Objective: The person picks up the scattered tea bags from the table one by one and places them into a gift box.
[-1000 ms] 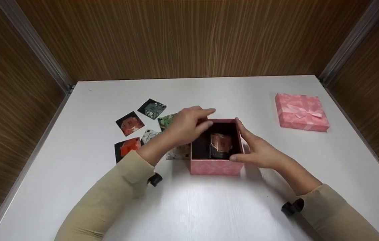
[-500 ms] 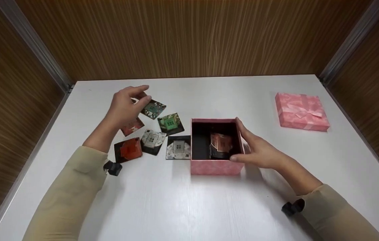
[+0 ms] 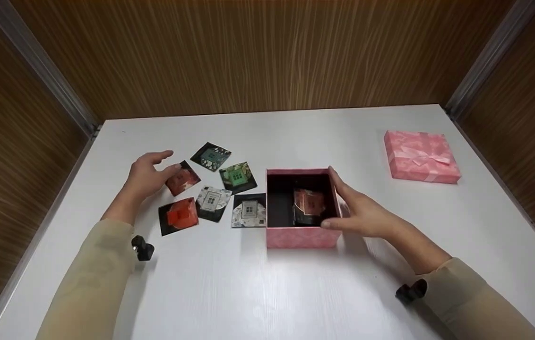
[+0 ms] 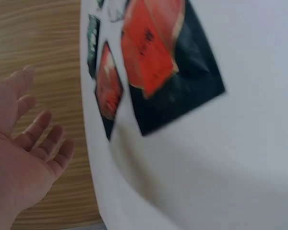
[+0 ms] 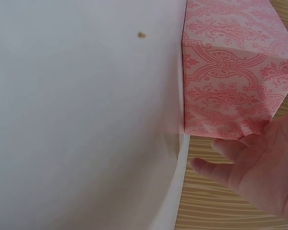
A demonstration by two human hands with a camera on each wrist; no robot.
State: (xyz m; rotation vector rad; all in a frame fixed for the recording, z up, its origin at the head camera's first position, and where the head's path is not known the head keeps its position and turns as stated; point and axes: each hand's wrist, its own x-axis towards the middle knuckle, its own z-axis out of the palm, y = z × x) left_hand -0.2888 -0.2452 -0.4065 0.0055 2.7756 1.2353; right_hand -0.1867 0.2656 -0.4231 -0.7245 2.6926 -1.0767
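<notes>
My left hand is just left of a dark red square sachet, its fingertips over the sachet's left edge. In the left wrist view the left palm holds nothing. My right hand holds the right side of a pink patterned gift box, thumb on the front rim and a finger at the far corner. Inside the box, toward the right, stands a reddish-black sachet; the left half shows bare dark bottom. In the right wrist view, the right fingers lie at the box's side.
Left of the box lie several flat sachets: an orange-red one, a dark teal one, a green one, a white one and a grey-white one against the box. The pink lid with a bow lies at right.
My left hand has moved from over the box, out left past the teal sachet, then down and nearer to the dark red one. The right hand and box have stayed in place.
</notes>
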